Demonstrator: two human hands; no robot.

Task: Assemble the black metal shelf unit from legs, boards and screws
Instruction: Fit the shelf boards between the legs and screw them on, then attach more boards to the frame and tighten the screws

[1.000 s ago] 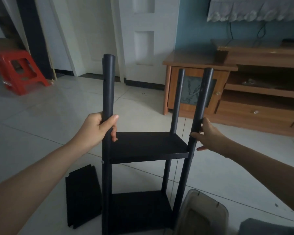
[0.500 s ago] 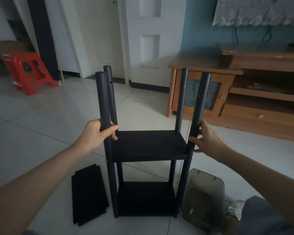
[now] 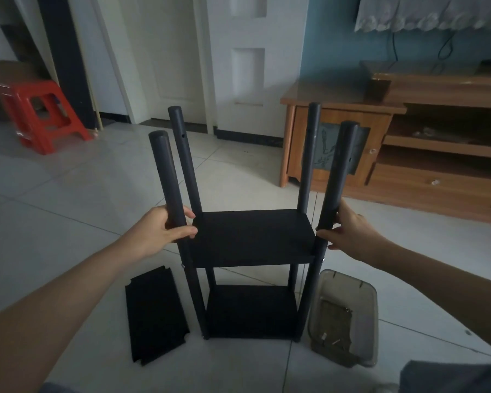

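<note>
Now upright, shelf unit (image 3: 253,239) on floor (image 3: 68,208)

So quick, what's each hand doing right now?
Left hand: grips the front left leg.
Right hand: holds the front right leg, fingers curled round it.
</note>
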